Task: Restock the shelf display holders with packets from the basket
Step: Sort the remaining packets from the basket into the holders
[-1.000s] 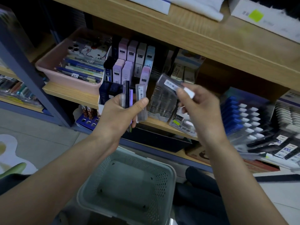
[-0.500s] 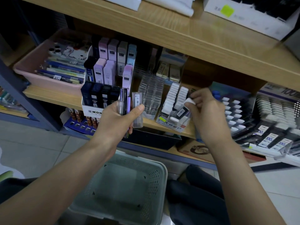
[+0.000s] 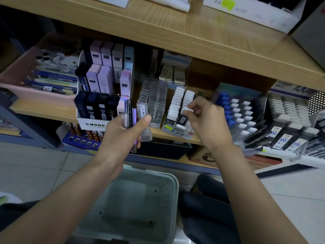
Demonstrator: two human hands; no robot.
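Left hand: the left hand [image 3: 123, 132] is clamped round a fan of slim plastic packets [image 3: 143, 118], clear, black and purple, with the thumb pressed across the front clear one and its barcode label; they are held upright in front of the shelf edge
Right hand: the right hand [image 3: 205, 118], apart from the left, pinches a small white-capped packet [image 3: 187, 109] between thumb and fingertips at the upper rows of the pale printed display holder
Display holder: the pale printed display holder [image 3: 177, 132] stands on the light wooden shelf [image 3: 44, 110], leaning back, with two rows of white-capped packets in it; whether the pinched packet sits in a slot or is clear of it cannot be told
Clear holder: a clear acrylic tiered holder [image 3: 155, 101] stands just left of it, between the two hands
Basket: the pale green perforated plastic basket [image 3: 173, 180] sits low between the forearms, in front of the shelves
Left of the hands: a white MONO carton [image 3: 95, 124] of dark and pastel refill cases, and beside it a pink plastic tray [image 3: 26, 92] of pens
Right of the hands: a sloped rack of blue- and white-capped packets [image 3: 244, 113]
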